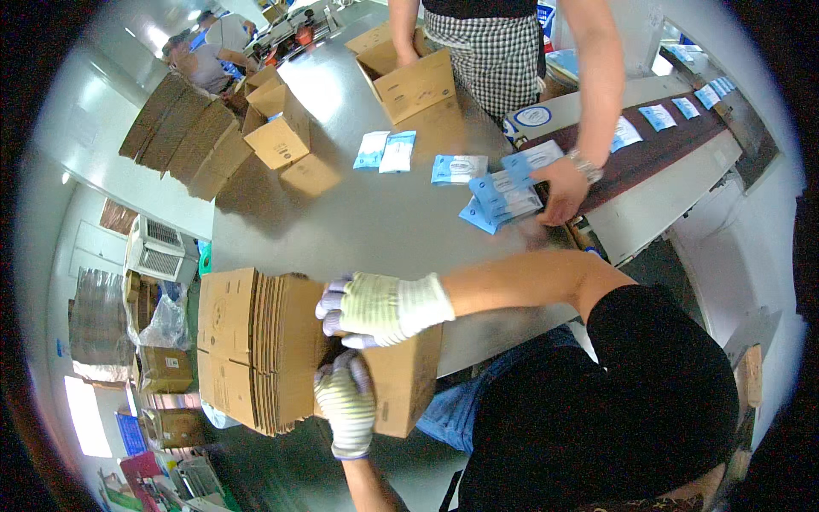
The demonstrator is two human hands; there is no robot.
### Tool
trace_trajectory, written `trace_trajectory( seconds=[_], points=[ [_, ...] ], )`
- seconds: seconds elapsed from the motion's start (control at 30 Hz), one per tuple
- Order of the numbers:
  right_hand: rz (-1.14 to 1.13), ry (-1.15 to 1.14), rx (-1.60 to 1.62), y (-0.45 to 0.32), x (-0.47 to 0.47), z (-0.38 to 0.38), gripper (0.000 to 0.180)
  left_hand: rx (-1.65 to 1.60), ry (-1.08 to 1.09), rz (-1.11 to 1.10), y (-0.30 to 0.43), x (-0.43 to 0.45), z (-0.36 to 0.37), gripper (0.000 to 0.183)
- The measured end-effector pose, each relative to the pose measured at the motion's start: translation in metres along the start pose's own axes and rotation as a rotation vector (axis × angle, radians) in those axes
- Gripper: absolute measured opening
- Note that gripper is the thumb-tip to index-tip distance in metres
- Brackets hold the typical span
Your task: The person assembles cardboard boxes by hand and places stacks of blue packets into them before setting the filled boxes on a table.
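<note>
A cardboard carton point(409, 384) stands at the table's near edge in front of me, with a dark gap at its top. My right hand point(384, 308), in a striped knit glove, lies across the upper side of that gap, fingers curled over the cardboard. Below it, my left hand point(349, 400), gloved alike, grips the carton's other side. The fingers' undersides are hidden. Beyond both hands, against the carton, a row of flattened cartons point(237, 352) is stacked on edge.
Across the metal table point(288, 237), a co-worker's hand point(566, 189) touches blue-and-white packets point(505, 195) beside a conveyor belt point(659, 147). Their other hand reaches into an open carton point(416, 83). Another open carton point(281, 128) stands near stacked cardboard point(185, 134).
</note>
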State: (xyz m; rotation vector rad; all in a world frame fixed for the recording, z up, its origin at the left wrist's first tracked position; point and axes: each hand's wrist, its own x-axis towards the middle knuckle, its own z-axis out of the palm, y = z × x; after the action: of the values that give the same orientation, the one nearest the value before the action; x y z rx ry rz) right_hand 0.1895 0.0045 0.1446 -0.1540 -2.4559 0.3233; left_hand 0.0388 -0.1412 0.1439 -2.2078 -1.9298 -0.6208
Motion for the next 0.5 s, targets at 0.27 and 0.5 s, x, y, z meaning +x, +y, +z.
trace_trajectory(
  seconds=[0.27, 0.5],
  points=[
    [0.521, 0.515, 0.147, -0.029, -0.013, -0.066, 0.075, -1.169, 0.84, -0.479, -0.018, -0.052, 0.022, 0.055],
    [0.205, 0.096, -0.26, -0.047, -0.006, -0.031, 0.055, -1.425, 0.26, -0.731, 0.032, -0.111, 0.178, 0.055]
  ],
)
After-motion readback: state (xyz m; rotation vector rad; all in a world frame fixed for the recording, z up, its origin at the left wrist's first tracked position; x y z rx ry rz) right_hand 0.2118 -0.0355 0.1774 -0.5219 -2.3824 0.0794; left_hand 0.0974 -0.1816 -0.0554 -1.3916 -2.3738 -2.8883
